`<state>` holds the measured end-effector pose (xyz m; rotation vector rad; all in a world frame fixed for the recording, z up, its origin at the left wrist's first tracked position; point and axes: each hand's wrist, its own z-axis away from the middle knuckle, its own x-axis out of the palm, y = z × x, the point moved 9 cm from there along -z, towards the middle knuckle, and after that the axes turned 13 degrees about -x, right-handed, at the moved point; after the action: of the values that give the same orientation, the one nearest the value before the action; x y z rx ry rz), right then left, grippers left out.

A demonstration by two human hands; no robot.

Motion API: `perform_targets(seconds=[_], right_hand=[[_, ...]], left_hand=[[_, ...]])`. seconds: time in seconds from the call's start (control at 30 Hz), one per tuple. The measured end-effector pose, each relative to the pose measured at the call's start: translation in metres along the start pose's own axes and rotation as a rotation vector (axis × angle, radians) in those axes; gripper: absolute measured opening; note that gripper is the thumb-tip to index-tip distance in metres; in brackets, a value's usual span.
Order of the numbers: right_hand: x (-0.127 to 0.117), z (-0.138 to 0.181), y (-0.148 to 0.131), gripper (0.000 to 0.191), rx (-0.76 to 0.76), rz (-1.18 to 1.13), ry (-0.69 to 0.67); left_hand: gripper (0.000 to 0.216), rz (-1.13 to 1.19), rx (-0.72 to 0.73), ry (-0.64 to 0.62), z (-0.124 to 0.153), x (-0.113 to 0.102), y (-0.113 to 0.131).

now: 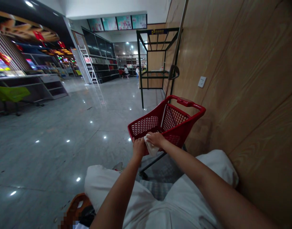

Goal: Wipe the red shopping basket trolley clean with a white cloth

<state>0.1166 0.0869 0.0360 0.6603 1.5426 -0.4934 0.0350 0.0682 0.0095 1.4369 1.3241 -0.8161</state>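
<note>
A red plastic shopping cart (pixel 146 124) with perforated sides stands in front of my knees, near the wooden wall. My left hand (pixel 138 147) is on its near rim, with the fingers hooked over the edge. Right beside it, my right hand (pixel 156 139) is closed around a white cloth (pixel 151 148). The cloth hangs down over the outside of the cart and touches the same rim. Part of the cloth is hidden under my right fingers. The cart's handle (pixel 185 102) is on the far right side, away from both hands.
A dark metal rack frame (pixel 141 76) stands beyond the cart, beside the wood-panelled wall (pixel 231 82). A white ladder (pixel 90 65) leans by dark shelves. At left is a green cart (pixel 13 93) before a counter. Two people crouch or sit far back. An orange item (pixel 77 206) lies beside my leg.
</note>
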Motion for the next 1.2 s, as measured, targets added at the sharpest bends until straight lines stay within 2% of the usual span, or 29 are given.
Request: perform_targets(seconds=[0.07, 0.2, 0.27, 0.33, 0.5, 0.6, 0.7, 0.83, 0.9, 0.97, 1.07, 1.13, 1.2], right_hand=[[-0.001, 0.011, 0.026, 0.04, 0.037, -0.027, -0.041], [-0.015, 0.045, 0.1, 0.039, 0.325, -0.016, -0.048], [-0.02, 0.05, 0.113, 0.035, 0.396, -0.019, -0.027], [-0.018, 0.041, 0.104, 0.033, 0.394, -0.04, -0.021], [-0.006, 0.0, 0.046, 0.029, 0.292, -0.088, 0.001], [-0.004, -0.001, 0.028, 0.036, 0.121, -0.108, -0.02], [-0.008, 0.025, 0.042, 0.041, -0.058, -0.066, -0.061], [-0.016, 0.062, 0.093, 0.041, 0.039, 0.037, -0.111], [-0.013, 0.061, 0.092, 0.04, 0.063, 0.023, -0.121], [-0.007, 0.046, 0.065, 0.039, 0.002, 0.005, -0.1], [0.003, 0.012, 0.005, 0.033, -0.154, -0.002, -0.032], [0.006, -0.002, -0.015, 0.029, -0.147, 0.006, -0.003], [0.006, -0.003, -0.015, 0.027, -0.128, 0.037, 0.009]], left_hand=[[0.016, 0.011, 0.049, -0.029, -0.001, 0.002, -0.002], [0.014, 0.021, 0.045, -0.022, -0.001, 0.002, -0.003], [0.015, 0.03, 0.022, -0.009, 0.0, 0.003, 0.001], [0.015, 0.032, 0.006, -0.01, 0.001, 0.004, 0.006], [0.018, 0.006, 0.003, -0.013, 0.004, 0.004, 0.012], [0.018, 0.004, 0.028, -0.017, 0.004, 0.003, 0.006], [0.016, 0.02, 0.043, -0.019, 0.004, 0.002, -0.001], [0.018, 0.039, 0.04, -0.022, 0.004, 0.003, -0.003], [0.017, 0.045, 0.017, -0.027, 0.004, 0.003, -0.001], [0.016, 0.049, 0.001, -0.031, 0.005, 0.004, 0.003], [0.02, 0.058, 0.0, -0.027, 0.006, 0.004, 0.006], [0.022, 0.061, 0.016, -0.03, 0.006, 0.003, 0.004], [0.019, 0.051, 0.053, -0.049, 0.005, 0.004, 0.002]])
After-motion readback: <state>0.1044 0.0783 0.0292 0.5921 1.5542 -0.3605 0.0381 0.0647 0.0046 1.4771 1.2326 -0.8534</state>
